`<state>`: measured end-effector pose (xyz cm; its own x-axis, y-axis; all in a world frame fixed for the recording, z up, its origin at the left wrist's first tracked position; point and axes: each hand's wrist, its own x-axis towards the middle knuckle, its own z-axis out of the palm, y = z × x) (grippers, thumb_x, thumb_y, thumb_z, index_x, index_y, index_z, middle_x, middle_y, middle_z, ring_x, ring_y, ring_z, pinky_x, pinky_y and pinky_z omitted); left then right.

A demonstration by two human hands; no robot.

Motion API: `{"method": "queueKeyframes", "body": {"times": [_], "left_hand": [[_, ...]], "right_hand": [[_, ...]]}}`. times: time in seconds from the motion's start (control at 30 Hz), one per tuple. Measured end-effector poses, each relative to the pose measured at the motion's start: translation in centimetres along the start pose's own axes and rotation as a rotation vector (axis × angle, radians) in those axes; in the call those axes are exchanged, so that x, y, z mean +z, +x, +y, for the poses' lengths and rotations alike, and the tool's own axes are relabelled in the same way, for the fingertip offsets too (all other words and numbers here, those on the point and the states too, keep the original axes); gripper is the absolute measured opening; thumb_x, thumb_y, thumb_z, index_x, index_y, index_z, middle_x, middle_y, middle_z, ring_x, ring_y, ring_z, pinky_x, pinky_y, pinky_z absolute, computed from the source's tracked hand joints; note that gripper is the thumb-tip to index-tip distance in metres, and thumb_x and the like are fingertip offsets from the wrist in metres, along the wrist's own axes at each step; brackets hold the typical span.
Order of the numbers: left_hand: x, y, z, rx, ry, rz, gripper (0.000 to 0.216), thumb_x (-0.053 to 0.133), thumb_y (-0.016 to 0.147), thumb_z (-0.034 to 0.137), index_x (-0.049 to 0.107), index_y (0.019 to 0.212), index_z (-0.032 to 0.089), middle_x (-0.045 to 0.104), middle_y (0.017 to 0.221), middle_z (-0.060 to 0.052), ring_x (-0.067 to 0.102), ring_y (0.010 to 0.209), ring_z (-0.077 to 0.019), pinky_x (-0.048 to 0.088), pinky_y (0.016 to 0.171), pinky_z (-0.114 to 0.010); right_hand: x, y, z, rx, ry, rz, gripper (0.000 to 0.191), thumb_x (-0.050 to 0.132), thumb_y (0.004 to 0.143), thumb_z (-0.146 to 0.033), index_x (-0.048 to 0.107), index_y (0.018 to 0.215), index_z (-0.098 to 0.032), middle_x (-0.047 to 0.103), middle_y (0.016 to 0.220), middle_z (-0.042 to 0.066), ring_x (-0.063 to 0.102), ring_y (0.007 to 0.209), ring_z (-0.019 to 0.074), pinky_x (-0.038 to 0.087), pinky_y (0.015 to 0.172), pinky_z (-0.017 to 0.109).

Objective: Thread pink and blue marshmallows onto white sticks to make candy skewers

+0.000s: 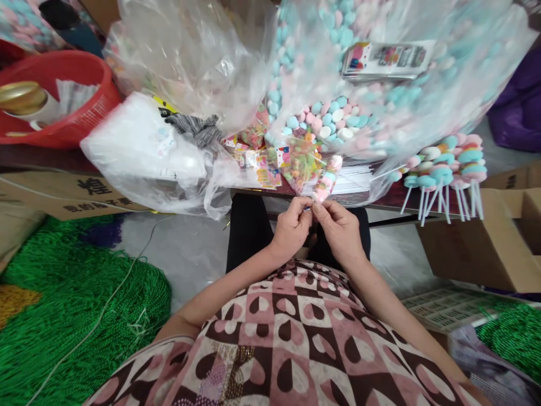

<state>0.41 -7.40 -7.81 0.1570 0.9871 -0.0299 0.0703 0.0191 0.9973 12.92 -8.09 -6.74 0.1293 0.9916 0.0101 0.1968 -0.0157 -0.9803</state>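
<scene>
My left hand and my right hand meet in front of my body at the table's near edge. Both pinch the lower end of a small clear candy packet that stands up from my fingers, filled with coloured sweets and a pink marshmallow piece. The fingers of both hands are closed on the packet's neck. Whether a tie is between the fingertips I cannot make out.
A large clear bag of pink, blue and white marshmallows fills the table behind. Finished marshmallow sticks lie at the right edge. A red basket sits far left, white bags beside it. Green string bundles and cardboard boxes flank me.
</scene>
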Motion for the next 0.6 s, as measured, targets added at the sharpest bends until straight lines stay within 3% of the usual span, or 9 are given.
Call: {"method": "queueKeyframes", "body": {"times": [0.23, 0.33, 0.43, 0.5, 0.6], "left_hand": [[0.1, -0.1, -0.2, -0.106, -0.294, -0.166, 0.019, 0.055, 0.086, 0.035, 0.046, 0.097, 0.021, 0.059, 0.071, 0.005, 0.055, 0.055, -0.0080, 0.044, 0.059, -0.021], [-0.6, 0.3, 0.0, -0.108, -0.191, -0.073, 0.017, 0.055, 0.087, 0.036, 0.051, 0.093, 0.020, 0.062, 0.077, 0.002, 0.059, 0.067, -0.0099, 0.046, 0.070, -0.023], [-1.5, 1.0, 0.2, -0.020, 0.008, 0.036, 0.019, 0.056, 0.087, 0.035, 0.060, 0.097, 0.019, 0.064, 0.094, -0.002, 0.060, 0.088, -0.0128, 0.044, 0.084, -0.025], [-1.7, 1.5, 0.2, 0.005, -0.013, -0.070, 0.022, 0.054, 0.089, 0.037, 0.064, 0.095, 0.018, 0.065, 0.101, -0.004, 0.058, 0.096, -0.0146, 0.042, 0.091, -0.026], [-1.6, 1.8, -0.2, -0.048, -0.241, -0.244, 0.031, 0.051, 0.091, 0.043, 0.068, 0.090, 0.017, 0.065, 0.092, -0.003, 0.057, 0.092, -0.0143, 0.042, 0.092, -0.028]], "right_hand": [[0.7, 0.0, 0.2, 0.192, 0.362, 0.056, 0.018, 0.073, 0.076, -0.038, 0.066, 0.075, -0.021, 0.050, 0.055, -0.007, 0.045, 0.050, 0.0095, 0.038, 0.050, 0.023], [0.7, 0.0, 0.5, 0.169, 0.342, 0.085, 0.015, 0.073, 0.076, -0.035, 0.068, 0.079, -0.021, 0.060, 0.065, -0.005, 0.052, 0.059, 0.0106, 0.044, 0.061, 0.024], [0.6, 0.0, 0.9, 0.099, 0.258, 0.081, 0.015, 0.071, 0.078, -0.035, 0.070, 0.086, -0.022, 0.067, 0.081, -0.003, 0.058, 0.075, 0.0130, 0.047, 0.078, 0.027], [0.5, -0.1, 1.0, 0.090, 0.215, 0.038, 0.016, 0.067, 0.081, -0.036, 0.070, 0.087, -0.022, 0.068, 0.082, -0.003, 0.058, 0.077, 0.0135, 0.047, 0.080, 0.028], [0.3, -0.2, 0.8, 0.112, 0.196, -0.009, 0.018, 0.065, 0.083, -0.038, 0.070, 0.082, -0.021, 0.065, 0.075, -0.003, 0.057, 0.071, 0.0124, 0.047, 0.075, 0.026]]}}
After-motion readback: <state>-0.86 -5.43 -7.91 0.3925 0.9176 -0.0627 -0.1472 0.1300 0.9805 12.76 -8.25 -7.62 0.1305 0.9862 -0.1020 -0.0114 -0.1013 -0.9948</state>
